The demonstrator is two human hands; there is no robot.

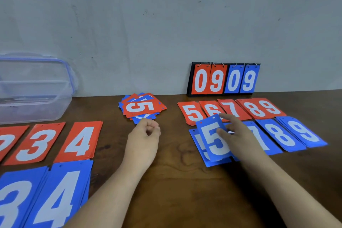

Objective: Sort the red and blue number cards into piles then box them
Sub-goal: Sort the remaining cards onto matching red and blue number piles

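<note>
Right hand (238,135) pinching blue 5 card (212,140), left hand (146,133) curled empty at mixed pile (142,107) edge

Single view, head-worn, wide-angle. Faces forward and down across the table (185,187) to the wall (166,15) at its far edge. Close range: left hand (143,139) and right hand (238,139) sit mid-frame, reaching in from the bottom edge.

left forearm (114,187) and right forearm (277,181) bare.
</note>
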